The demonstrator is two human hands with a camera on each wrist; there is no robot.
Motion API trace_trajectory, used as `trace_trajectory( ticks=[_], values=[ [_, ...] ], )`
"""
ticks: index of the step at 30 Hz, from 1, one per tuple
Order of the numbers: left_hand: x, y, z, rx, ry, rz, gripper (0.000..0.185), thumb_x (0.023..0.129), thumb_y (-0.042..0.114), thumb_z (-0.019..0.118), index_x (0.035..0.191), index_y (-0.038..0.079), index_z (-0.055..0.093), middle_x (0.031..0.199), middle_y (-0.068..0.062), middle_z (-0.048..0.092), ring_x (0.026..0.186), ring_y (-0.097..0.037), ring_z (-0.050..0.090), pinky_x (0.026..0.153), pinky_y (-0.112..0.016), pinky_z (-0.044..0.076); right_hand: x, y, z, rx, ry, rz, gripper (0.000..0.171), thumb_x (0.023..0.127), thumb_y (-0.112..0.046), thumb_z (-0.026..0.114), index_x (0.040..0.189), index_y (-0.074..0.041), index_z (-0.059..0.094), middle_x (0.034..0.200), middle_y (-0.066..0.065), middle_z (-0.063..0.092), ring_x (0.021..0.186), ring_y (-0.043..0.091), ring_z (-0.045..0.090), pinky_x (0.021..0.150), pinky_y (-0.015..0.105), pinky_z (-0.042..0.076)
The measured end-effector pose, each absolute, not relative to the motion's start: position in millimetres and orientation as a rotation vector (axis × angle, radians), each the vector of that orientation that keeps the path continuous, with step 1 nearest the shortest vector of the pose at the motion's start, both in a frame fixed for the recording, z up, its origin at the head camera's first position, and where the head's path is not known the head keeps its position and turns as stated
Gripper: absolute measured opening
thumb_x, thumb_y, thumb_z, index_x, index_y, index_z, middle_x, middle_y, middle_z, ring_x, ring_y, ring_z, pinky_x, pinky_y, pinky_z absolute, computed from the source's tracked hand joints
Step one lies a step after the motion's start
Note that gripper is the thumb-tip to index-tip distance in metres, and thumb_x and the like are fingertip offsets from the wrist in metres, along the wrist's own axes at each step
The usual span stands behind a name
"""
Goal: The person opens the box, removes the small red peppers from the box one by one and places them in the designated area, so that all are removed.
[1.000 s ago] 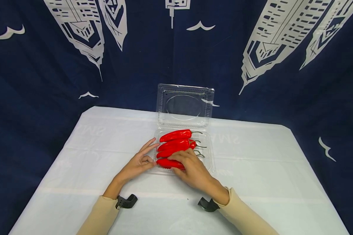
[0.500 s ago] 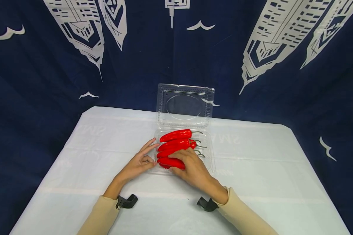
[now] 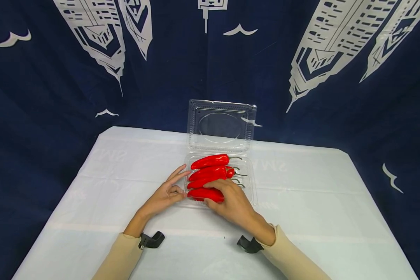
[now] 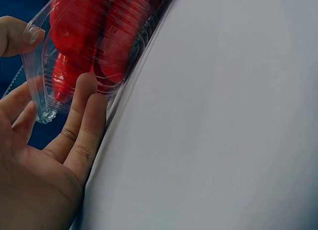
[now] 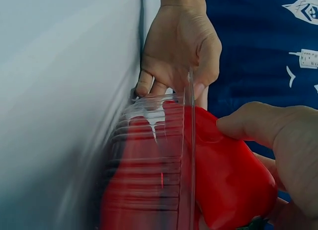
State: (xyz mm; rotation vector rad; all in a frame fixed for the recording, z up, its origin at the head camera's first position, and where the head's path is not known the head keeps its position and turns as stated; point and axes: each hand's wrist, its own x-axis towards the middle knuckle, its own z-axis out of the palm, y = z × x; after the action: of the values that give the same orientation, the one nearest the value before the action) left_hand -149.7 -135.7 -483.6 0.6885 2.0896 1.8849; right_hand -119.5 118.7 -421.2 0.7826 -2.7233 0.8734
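Note:
A clear plastic clamshell container (image 3: 250,190) lies on the table with several shiny red chili peppers (image 3: 210,161) side by side in it, green stems to the right. My right hand (image 3: 233,202) holds the nearest red chili pepper (image 3: 205,194) between thumb and fingers, over the container's front side. In the right wrist view, this pepper (image 5: 228,175) sits above the rim, and more red shows through the ribbed wall. My left hand (image 3: 163,197) pinches the container's left edge, thumb on the rim (image 4: 31,66) and fingers against the wall.
The clear lid (image 3: 219,128) stands raised behind the base, hinged at the back. A white cloth covers the table (image 3: 311,210). Behind it hangs a dark blue curtain (image 3: 182,70) with white building prints. A black wrist camera (image 3: 152,240) sits by the left sleeve.
The right hand and its chili pepper have shifted slightly to the right, and more of the pepper shows between the fingers. The left hand keeps its place at the container's edge.

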Motion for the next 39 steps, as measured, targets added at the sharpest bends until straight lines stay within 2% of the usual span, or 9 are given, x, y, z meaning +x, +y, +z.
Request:
trace_trajectory(
  ticks=[8,18,30,39],
  values=[
    [-148.9,-134.4,-483.1,0.697,2.075,1.888,0.070,0.092,-0.005,0.062,0.155,0.009,0.036,0.169,-0.001,0.010,0.090,-0.037,0.066,0.084,-0.023,0.056,-118.4,123.6,-419.9,0.785,-2.755,0.899,0.036,0.079,-0.020,0.083,0.113,-0.017,0.075,0.111,-0.003,0.074,0.108,0.018,0.067,0.094,0.038,0.053],
    [-148.0,-135.0,-479.8,0.664,2.093,1.879,0.071,0.091,-0.004,0.063,0.155,0.011,0.037,0.169,0.001,0.011,0.087,-0.028,0.066,0.081,-0.022,0.056,-116.7,124.5,-419.1,0.813,-2.779,0.922,0.037,0.078,-0.018,0.084,0.114,-0.017,0.075,0.112,-0.003,0.074,0.109,0.020,0.066,0.096,0.041,0.053],
    [-147.3,-134.8,-480.6,0.669,2.091,1.892,0.070,0.091,-0.003,0.065,0.154,0.009,0.038,0.169,-0.003,0.011,0.087,-0.038,0.064,0.082,-0.020,0.055,-119.3,132.8,-417.4,0.779,-2.714,1.057,0.036,0.080,-0.015,0.082,0.115,-0.016,0.074,0.112,-0.004,0.075,0.107,0.018,0.068,0.094,0.040,0.053],
    [-147.4,-134.3,-480.5,0.662,2.094,1.884,0.070,0.091,-0.003,0.063,0.155,0.010,0.038,0.169,-0.001,0.012,0.088,-0.039,0.064,0.083,-0.020,0.055,-119.1,138.2,-416.3,0.784,-2.681,1.123,0.035,0.081,-0.014,0.081,0.115,-0.017,0.074,0.113,-0.004,0.074,0.108,0.017,0.067,0.097,0.040,0.054]
  ],
)
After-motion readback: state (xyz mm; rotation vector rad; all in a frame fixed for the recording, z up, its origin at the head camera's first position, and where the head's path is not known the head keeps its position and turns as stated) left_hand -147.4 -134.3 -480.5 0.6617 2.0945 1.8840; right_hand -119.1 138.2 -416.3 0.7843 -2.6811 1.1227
